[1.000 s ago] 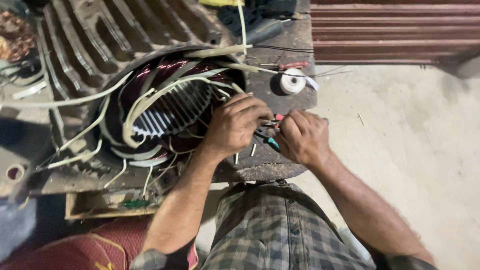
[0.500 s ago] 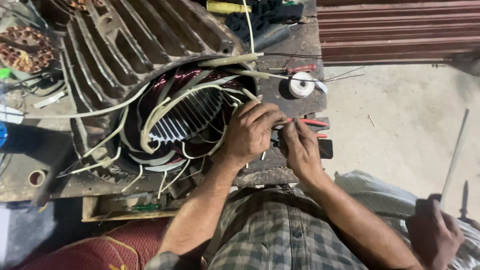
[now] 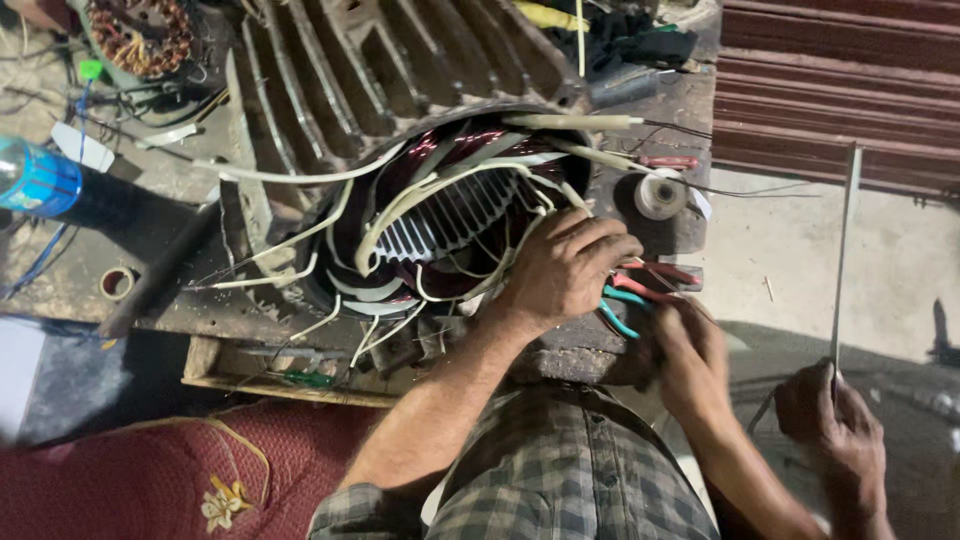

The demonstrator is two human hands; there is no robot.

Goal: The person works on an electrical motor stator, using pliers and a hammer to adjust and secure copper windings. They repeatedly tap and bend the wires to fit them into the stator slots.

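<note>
Grimy dark metal counter [image 3: 150,300] carries a big ribbed grey motor housing [image 3: 330,80] with copper windings and white sleeved leads [image 3: 440,215]. Left hand [image 3: 565,270] rests at the winding's rim, its grip curled together on the leads. Right hand [image 3: 690,355], just beside it, closes on teal-handled pliers [image 3: 622,310]. Another person's hand [image 3: 830,420] holds a thin metal rod [image 3: 842,250] farther right.

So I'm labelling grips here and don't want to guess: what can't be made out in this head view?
- Right hand: blurred; its fingertips meet the left hand, so its grip is unclear.
- Pliers: red and teal handles show; the left hand covers the jaws.
- Stator windings under the left palm: hidden.
- Another person's hand: holds a thin rod; the arm is cut off by the bottom edge.
- Bottle: cut off at the left edge.
</note>
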